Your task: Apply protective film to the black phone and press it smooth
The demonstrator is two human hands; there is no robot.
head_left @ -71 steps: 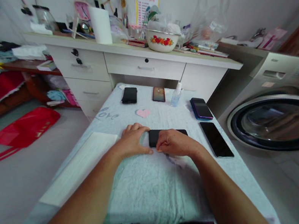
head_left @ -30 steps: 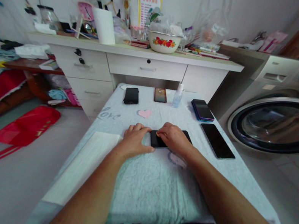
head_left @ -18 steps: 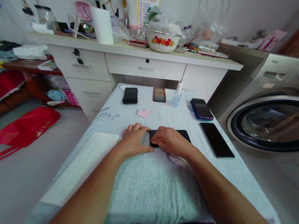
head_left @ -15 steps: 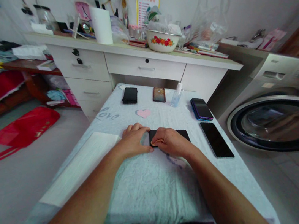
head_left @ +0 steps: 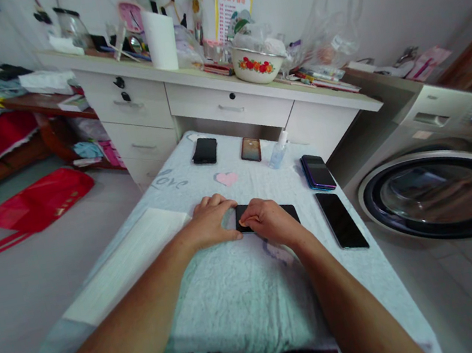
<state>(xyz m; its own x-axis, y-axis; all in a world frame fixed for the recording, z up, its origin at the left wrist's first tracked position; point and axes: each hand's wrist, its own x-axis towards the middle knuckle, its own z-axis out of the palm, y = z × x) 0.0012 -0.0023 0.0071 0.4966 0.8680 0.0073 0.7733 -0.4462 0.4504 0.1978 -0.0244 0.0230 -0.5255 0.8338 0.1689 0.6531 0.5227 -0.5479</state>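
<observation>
On the cloth-covered tabletop (head_left: 239,297), bracketing the left end of a black phone (head_left: 288,211) with the left hand (head_left: 212,220), thumb and fingers spread apart. Over that phone's screen, pinching a small orange piece (head_left: 244,222), mostly hidden, in the right hand (head_left: 268,219). Surrounded farther out by a spray bottle (head_left: 278,152), stacked phones (head_left: 319,172) and a long phone (head_left: 342,220).

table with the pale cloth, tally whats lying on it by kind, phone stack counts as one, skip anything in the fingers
Phones lying singly: 4
Phone stack: 1
Clear bottle: 1
White sheet: 1
Total: 7
</observation>
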